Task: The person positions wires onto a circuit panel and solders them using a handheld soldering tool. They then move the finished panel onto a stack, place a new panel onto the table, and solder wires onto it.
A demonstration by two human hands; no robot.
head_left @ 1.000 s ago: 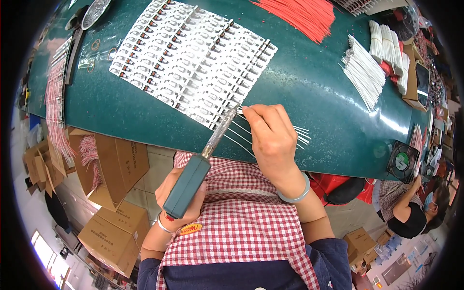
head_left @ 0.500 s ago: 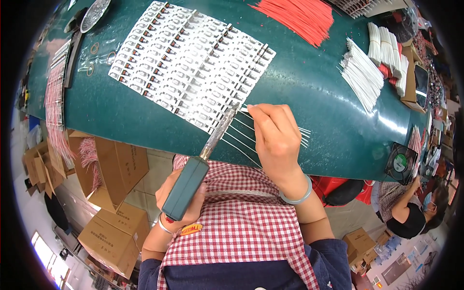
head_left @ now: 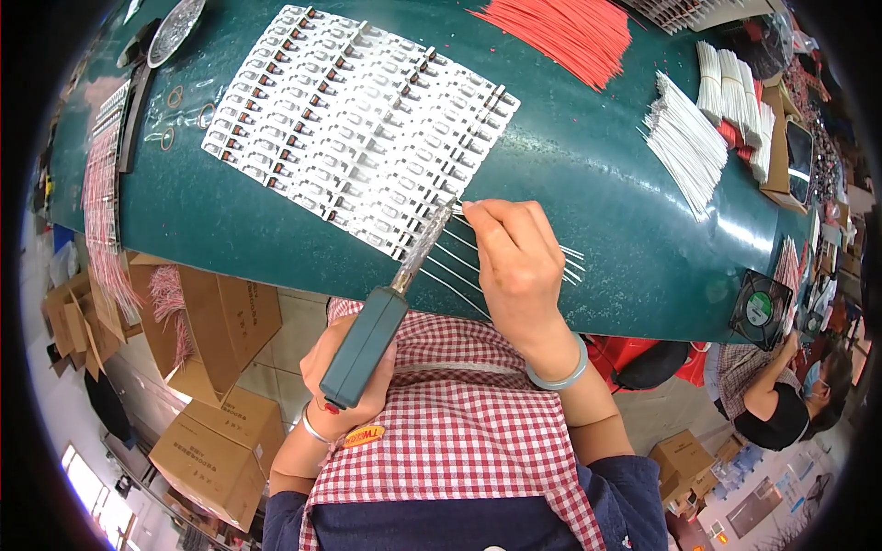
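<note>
My left hand (head_left: 317,365) is wrapped round the green handle of a soldering iron (head_left: 366,344). The iron's silvery, crusted tip reaches up to the near right edge of a white panel of small circuit boards (head_left: 317,138), which carries rows of small metal parts, some of them dark. At that same edge, my right hand (head_left: 522,262) pinches a thin white wire close to the tip. Several other white wires (head_left: 457,274) run from the panel's edge down to the right, passing under my right hand. The joint under the tip is too small to make out.
Red wires (head_left: 560,37) and loose white wires (head_left: 684,142) lie farther back on the green table (head_left: 588,165). Bundled white wires (head_left: 735,92) are at the right, a small black fan (head_left: 761,309) at the right edge. Cardboard boxes (head_left: 216,450) stand below left; a co-worker (head_left: 785,404) sits at right.
The iron's handle has swung slightly to the right and up with my left hand. My right hand has shifted a little to the left, still pinching the wire.
</note>
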